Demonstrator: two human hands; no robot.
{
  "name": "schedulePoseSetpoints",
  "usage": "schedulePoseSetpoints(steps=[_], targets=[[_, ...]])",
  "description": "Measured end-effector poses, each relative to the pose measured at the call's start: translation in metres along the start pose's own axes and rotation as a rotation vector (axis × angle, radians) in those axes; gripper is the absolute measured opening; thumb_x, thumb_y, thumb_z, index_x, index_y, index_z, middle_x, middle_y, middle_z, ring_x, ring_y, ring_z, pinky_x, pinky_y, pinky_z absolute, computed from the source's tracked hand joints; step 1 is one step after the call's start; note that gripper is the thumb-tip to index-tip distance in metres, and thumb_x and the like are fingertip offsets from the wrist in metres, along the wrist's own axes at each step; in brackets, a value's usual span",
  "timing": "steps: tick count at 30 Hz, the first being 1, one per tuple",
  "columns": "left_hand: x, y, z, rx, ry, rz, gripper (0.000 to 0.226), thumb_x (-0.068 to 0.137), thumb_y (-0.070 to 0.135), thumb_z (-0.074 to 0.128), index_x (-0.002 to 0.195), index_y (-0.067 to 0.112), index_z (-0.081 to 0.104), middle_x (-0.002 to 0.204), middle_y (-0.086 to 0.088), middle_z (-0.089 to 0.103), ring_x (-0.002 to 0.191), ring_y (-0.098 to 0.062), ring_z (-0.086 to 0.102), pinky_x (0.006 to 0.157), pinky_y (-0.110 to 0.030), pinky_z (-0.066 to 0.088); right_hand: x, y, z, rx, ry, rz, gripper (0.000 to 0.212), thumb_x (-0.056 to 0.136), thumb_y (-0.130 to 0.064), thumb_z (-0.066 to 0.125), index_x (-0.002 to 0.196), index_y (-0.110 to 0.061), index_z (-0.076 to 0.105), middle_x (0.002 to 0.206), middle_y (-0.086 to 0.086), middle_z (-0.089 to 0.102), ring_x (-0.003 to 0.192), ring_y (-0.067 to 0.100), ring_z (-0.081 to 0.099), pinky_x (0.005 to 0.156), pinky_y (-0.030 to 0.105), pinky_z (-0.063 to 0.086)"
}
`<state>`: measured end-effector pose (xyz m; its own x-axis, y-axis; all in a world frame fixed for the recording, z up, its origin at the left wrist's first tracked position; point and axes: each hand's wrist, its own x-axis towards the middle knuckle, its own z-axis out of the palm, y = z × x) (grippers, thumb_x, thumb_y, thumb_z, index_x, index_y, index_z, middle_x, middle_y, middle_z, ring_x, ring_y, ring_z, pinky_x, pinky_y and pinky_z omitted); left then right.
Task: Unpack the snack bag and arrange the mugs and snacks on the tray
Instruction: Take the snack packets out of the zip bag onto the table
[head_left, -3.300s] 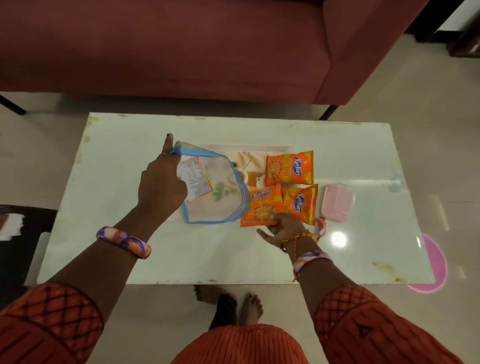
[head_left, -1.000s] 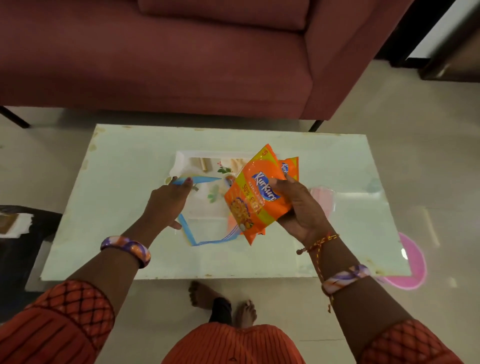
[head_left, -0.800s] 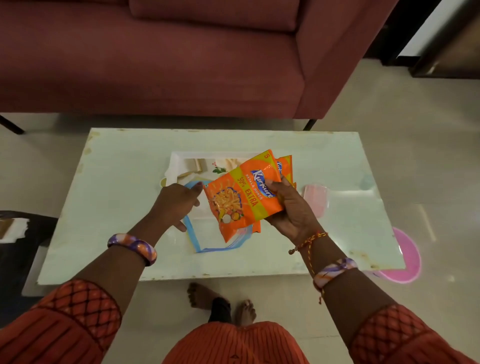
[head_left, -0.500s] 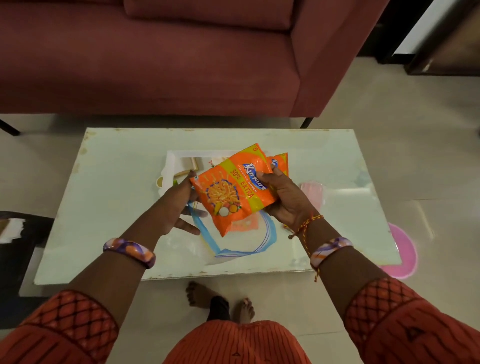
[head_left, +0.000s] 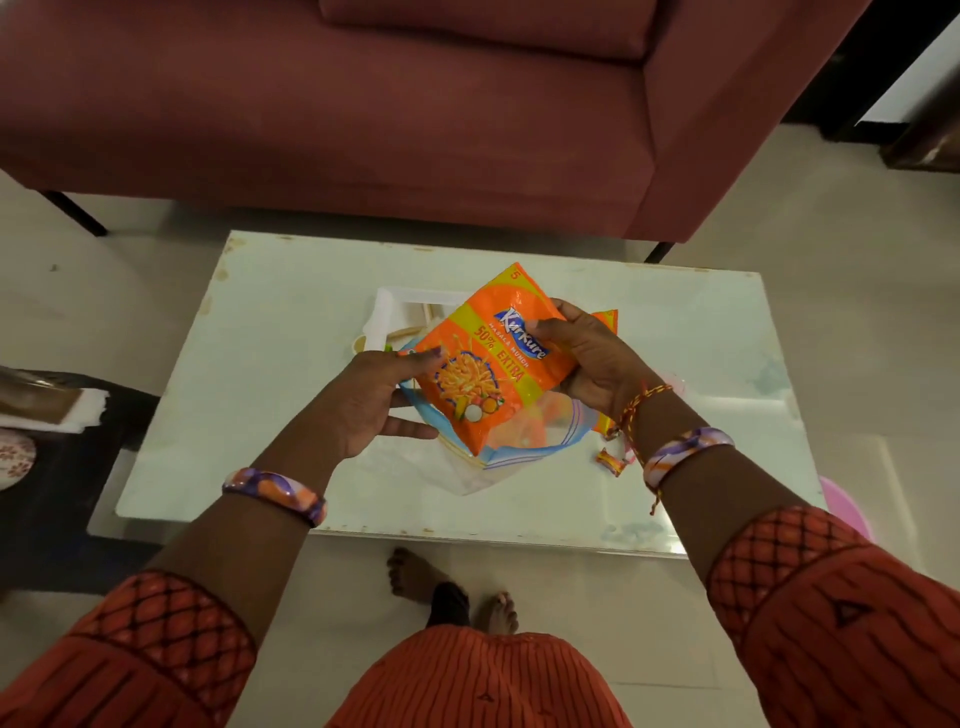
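Now, taking it label by label

Right hand: your right hand grips the orange snack packets by their right side, thumb on the printed face, lifted above the table

Left hand: your left hand is open, fingertips just touching the front packet's left edge; it grasps nothing firmly

What changed: a few seconds ago the packets lay flat on the table beside the zip bag and your left hand held the bag's mouth; since then you have gathered the packets into the right hand, raised them, and let go of the bag

Zip bag: it lies limp near the table's front edge, directly under the packets, and looks emptied

Tray: the white tray sits toward the table's back edge, mostly hidden behind the packets; only its left corner shows

Other bits: a small wrapped sweet lies on the table by your right wrist; mugs cannot be made out from here

Meaning: unpacking seems done, so arranging comes next; you probably need to square the stack with both hands, then lay the packets on a bare part of the tray

Risk: slick foil may slide apart if your grip loosens
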<state>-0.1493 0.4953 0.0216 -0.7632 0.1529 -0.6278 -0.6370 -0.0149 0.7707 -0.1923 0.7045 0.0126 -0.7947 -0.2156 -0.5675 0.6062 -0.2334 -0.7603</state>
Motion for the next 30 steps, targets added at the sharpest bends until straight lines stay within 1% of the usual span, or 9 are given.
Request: schedulePoseSetpoints(steps=[3, 7, 9, 13, 17, 21, 25, 28, 30], targets=[[-0.001, -0.004, -0.004, -0.117, 0.007, 0.032, 0.026, 0.087, 0.028, 0.054, 0.110, 0.017, 0.055, 0.096, -0.002, 0.062, 0.088, -0.022, 0.064, 0.059, -0.037, 0.061, 0.000, -0.002, 0.011, 0.158, 0.057, 0.012, 0.026, 0.085, -0.023, 0.063, 0.110, -0.016, 0.058, 0.100, 0.007, 0.066, 0.083, 0.020, 0.065, 0.071, 0.036, 0.058], [-0.001, -0.007, -0.009, -0.308, 0.080, 0.079, 0.050, 0.076, 0.038, 0.059, 0.120, 0.017, 0.051, 0.098, 0.001, 0.064, 0.082, -0.018, 0.068, 0.056, -0.036, 0.060, -0.008, 0.010, 0.024, 0.308, 0.124, -0.123, 0.021, 0.086, -0.019, 0.061, 0.105, -0.015, 0.054, 0.088, 0.000, 0.063, 0.082, 0.014, 0.062, 0.067, 0.025, 0.058], [-0.001, -0.009, -0.013, -0.367, 0.108, 0.101, 0.045, 0.079, 0.039, 0.059, 0.119, 0.018, 0.052, 0.095, 0.002, 0.065, 0.083, -0.018, 0.068, 0.056, -0.038, 0.060, -0.013, 0.019, 0.034, 0.248, 0.085, -0.152, 0.016, 0.085, -0.013, 0.061, 0.100, -0.015, 0.055, 0.088, 0.000, 0.065, 0.082, 0.013, 0.063, 0.070, 0.023, 0.057], [-0.001, -0.014, -0.020, -0.385, 0.058, 0.144, 0.083, 0.036, 0.058, 0.080, 0.109, 0.024, 0.060, 0.097, 0.004, 0.069, 0.083, -0.012, 0.072, 0.057, -0.040, 0.058, -0.015, 0.029, 0.054, 0.001, -0.057, -0.151, 0.020, 0.082, -0.007, 0.064, 0.100, -0.015, 0.062, 0.090, -0.001, 0.073, 0.079, 0.011, 0.071, 0.069, 0.021, 0.059], [0.001, -0.016, -0.024, -0.390, 0.044, 0.161, 0.086, 0.029, 0.063, 0.080, 0.104, 0.026, 0.061, 0.103, 0.004, 0.065, 0.085, -0.011, 0.071, 0.058, -0.040, 0.058, -0.008, 0.028, 0.064, -0.030, -0.065, -0.141, 0.020, 0.080, -0.004, 0.066, 0.097, -0.015, 0.062, 0.092, 0.001, 0.071, 0.077, 0.010, 0.072, 0.074, 0.025, 0.060], [-0.004, -0.011, -0.026, -0.320, 0.093, 0.164, 0.072, 0.038, 0.062, 0.078, 0.100, 0.027, 0.062, 0.090, 0.010, 0.072, 0.091, -0.013, 0.070, 0.055, -0.040, 0.059, -0.001, 0.027, 0.068, -0.046, -0.051, -0.134, 0.018, 0.080, -0.005, 0.066, 0.094, -0.016, 0.061, 0.092, 0.001, 0.070, 0.081, 0.014, 0.069, 0.073, 0.024, 0.059], [-0.008, 0.006, -0.025, -0.210, 0.340, 0.205, 0.014, 0.081, 0.029, 0.063, 0.094, 0.024, 0.063, 0.091, 0.004, 0.066, 0.103, -0.020, 0.063, 0.068, -0.040, 0.057, 0.008, 0.012, 0.059, 0.036, 0.047, -0.122, 0.013, 0.085, -0.001, 0.058, 0.086, -0.013, 0.061, 0.085, 0.002, 0.067, 0.077, 0.014, 0.064, 0.065, 0.020, 0.058], [0.000, 0.014, -0.038, -0.175, 0.519, 0.243, 0.026, 0.079, 0.017, 0.067, 0.105, 0.014, 0.065, 0.110, 0.002, 0.061, 0.095, -0.013, 0.057, 0.069, -0.030, 0.051, 0.016, -0.004, 0.029, 0.087, 0.208, -0.105, 0.012, 0.088, -0.004, 0.056, 0.082, -0.014, 0.059, 0.081, 0.002, 0.064, 0.074, 0.015, 0.061, 0.055, 0.021, 0.057], [0.009, 0.016, -0.050, -0.025, 0.596, 0.270, 0.036, 0.077, 0.015, 0.069, 0.112, 0.009, 0.063, 0.118, 0.002, 0.060, 0.097, -0.014, 0.056, 0.077, -0.037, 0.055, 0.027, -0.005, 0.001, 0.069, 0.319, -0.075, 0.011, 0.088, -0.005, 0.057, 0.082, -0.014, 0.058, 0.088, 0.004, 0.065, 0.079, 0.018, 0.062, 0.066, 0.029, 0.057]])
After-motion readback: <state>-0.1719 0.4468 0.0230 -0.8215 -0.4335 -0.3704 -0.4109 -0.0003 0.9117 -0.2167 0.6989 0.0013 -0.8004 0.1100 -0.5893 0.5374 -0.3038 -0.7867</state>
